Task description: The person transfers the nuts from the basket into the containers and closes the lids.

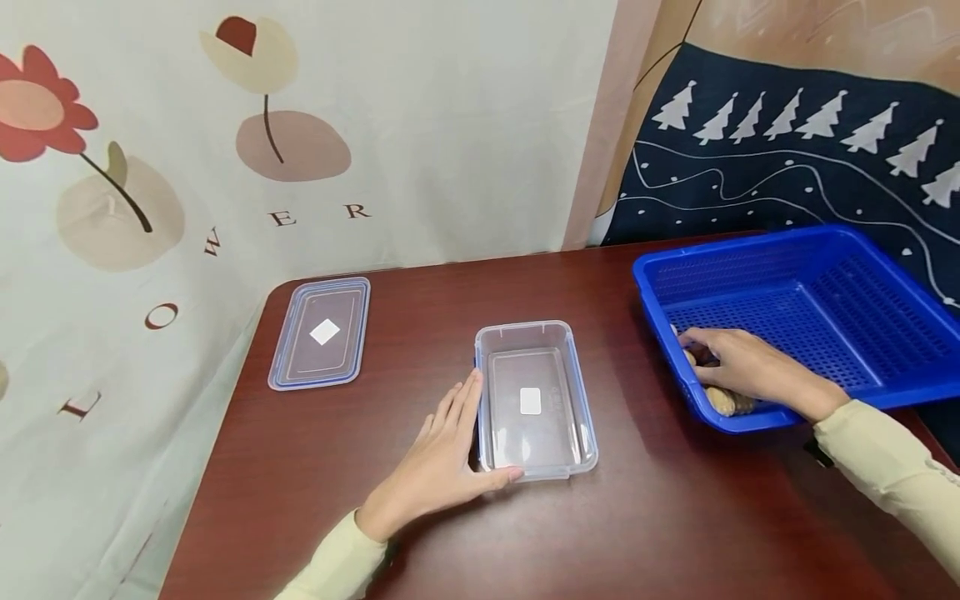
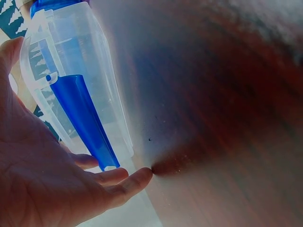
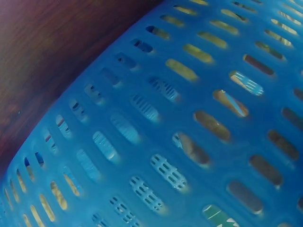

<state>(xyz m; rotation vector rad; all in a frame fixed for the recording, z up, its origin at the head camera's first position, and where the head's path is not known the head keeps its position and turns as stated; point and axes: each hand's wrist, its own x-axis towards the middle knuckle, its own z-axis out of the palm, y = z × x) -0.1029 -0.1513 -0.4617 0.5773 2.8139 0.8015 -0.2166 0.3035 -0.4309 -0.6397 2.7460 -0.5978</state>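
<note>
Fingers of the left hand (image 1: 438,465) are straight, thumb spread away onto the near rim; fingers of the right hand (image 1: 742,362) bend down over tan lumps — can't tell if they pinch one. Dark red-brown table (image 1: 315,483) under everything. Blue basket (image 1: 720,275) at right, perforated, right hand inside its left end. Clear container (image 1: 532,367) mid-table, upright, nothing in it; left hand at its left wall. Should be light, stiff, slick, easy to nudge — best held by opposite walls. Lid (image 1: 341,333) lies flat at far left, well apart. Blue clasp (image 2: 85,118) hangs on the container's side, left wrist view. Lumps (image 1: 720,401) sit against the basket's left wall; probably firm, light, apt to roll; grip round the middle.
</note>
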